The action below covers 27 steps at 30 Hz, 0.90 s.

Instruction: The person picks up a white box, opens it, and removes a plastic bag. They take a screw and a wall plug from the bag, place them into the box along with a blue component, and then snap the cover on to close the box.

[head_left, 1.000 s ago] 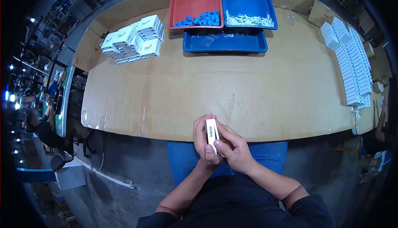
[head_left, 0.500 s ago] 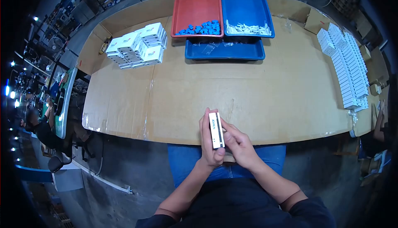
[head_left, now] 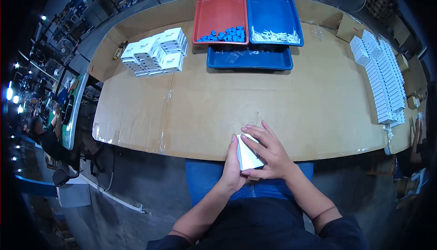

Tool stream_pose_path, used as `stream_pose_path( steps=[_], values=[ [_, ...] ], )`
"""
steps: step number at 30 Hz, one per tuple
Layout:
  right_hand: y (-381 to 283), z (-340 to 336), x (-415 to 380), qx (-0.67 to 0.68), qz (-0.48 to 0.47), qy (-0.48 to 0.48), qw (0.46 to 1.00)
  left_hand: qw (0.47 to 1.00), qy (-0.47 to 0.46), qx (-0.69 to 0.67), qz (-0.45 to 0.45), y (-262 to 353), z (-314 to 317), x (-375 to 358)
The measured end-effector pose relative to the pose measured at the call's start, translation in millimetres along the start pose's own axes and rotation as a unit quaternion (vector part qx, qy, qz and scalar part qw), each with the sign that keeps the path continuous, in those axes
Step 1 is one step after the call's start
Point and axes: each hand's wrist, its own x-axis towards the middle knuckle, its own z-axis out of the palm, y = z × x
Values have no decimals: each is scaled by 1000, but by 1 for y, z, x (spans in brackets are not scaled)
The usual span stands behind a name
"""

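A white box-shaped piece (head_left: pixel 247 153) is held between my two hands at the table's front edge, its broad white face turned up. My left hand (head_left: pixel 232 168) grips it along its left side, thumb up. My right hand (head_left: pixel 269 153) lies over its right part, fingers spread across the face and thumb at the lower edge. The right fingers cover part of the piece.
White boxes (head_left: pixel 157 52) are stacked at the left, and long rows of white units (head_left: pixel 381 79) at the right. A red tray (head_left: pixel 221 15) holds blue parts, a blue tray (head_left: pixel 274 15) white parts, above another blue tray (head_left: pixel 249 60). A person (head_left: pixel 48 134) sits far left.
The piece has turned from its narrow, printed side to its broad white face. My right hand has moved up and over it, its fingers now spread. The view has shifted slightly.
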Motion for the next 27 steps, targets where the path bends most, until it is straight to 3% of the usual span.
stream_pose_path(
  steps=[14,18,20,21,22,23,27],
  values=[
    [17,16,-5,22,-107,100,989,999,14,33,1,-4,3,0],
    [23,22,-7,40,-98,98,990,1000,-10,28,2,-3,0,-1],
    [22,30,-12,145,-10,171,974,999,-25,22,7,-9,-5,2],
    [18,33,-12,196,36,192,961,977,-61,144,142,-12,-5,7],
    [16,35,-10,196,37,191,961,921,-93,261,273,-13,-6,10],
    [12,36,-7,236,76,205,947,872,-125,377,286,-9,-12,7],
    [8,32,-5,262,138,187,937,875,-88,393,270,-16,-23,16]
  ],
)
